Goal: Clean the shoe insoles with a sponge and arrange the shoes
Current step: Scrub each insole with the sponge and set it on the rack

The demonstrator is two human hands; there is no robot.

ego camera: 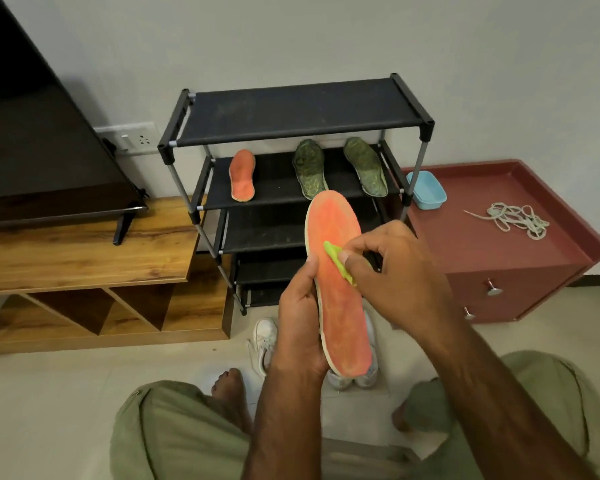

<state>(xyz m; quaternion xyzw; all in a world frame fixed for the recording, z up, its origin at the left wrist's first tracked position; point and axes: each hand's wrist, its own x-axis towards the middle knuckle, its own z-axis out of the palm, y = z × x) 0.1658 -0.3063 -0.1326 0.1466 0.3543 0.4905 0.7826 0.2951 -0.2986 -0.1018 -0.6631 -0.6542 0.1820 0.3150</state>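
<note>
Insole (340, 306) orange, mottled, pale-rimmed, possibly damp.

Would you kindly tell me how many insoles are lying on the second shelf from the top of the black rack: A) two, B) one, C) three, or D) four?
C: an orange insole, a green insole and a second green insole lie on that shelf of the rack; the held insole is in the left hand.
</note>
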